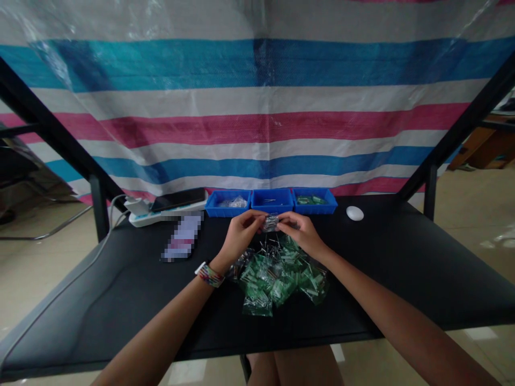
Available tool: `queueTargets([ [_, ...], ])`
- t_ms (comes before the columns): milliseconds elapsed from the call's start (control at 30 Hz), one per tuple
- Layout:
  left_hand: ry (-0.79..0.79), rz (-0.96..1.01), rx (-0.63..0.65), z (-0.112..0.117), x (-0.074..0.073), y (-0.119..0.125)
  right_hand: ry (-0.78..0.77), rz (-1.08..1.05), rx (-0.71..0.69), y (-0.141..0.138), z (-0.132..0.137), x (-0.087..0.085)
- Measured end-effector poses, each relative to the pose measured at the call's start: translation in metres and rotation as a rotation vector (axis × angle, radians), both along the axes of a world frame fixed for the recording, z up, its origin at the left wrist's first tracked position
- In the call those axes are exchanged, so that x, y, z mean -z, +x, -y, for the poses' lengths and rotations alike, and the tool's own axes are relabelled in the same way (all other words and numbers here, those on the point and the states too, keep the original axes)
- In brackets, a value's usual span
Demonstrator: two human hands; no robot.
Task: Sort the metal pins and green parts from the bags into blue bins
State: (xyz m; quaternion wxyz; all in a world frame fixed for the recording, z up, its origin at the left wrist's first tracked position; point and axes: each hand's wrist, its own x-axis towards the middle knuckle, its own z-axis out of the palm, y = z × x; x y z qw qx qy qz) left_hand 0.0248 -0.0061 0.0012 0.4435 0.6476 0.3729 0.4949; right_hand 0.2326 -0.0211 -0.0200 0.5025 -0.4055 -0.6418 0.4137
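We list: left hand [242,231] and right hand [303,234], fingertips pinched on one small silvery packet [271,223], held between them, equally near each; long axis, we cannot tell. Just beyond both hands: middle blue tray [273,208]. Nearer side, below: loose metal pins [271,249], green packets [257,279].

Your left hand [240,234] and right hand [304,235] partly hide the small packet [271,222], too blurred to make out, and the lilac phone screen [183,237] is pixelated

Trays [277,207] — behind the bags [258,281].
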Motion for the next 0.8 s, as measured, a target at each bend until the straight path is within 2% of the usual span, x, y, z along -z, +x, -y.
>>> queueTargets([
  [100,-0.033,0.010,0.022,0.002,-0.001,0.002,-0.093,-0.118,-0.036,-0.003,-0.001,0.002],
  [267,-0.098,0.039,0.058,0.005,-0.001,0.002,-0.112,-0.185,-0.004,-0.001,-0.001,-0.002],
  [400,-0.146,-0.032,0.042,0.005,0.000,-0.001,-0.013,-0.193,0.045,0.001,0.001,-0.006],
  [500,-0.202,-0.113,0.103,0.005,0.000,-0.002,0.061,-0.156,0.065,0.001,0.004,-0.008],
  [600,-0.244,-0.108,0.167,0.007,-0.001,0.000,0.108,-0.113,0.057,-0.001,0.007,-0.008],
  [800,-0.173,-0.075,0.130,0.011,-0.005,0.002,0.238,-0.008,0.030,0.000,0.007,-0.008],
])
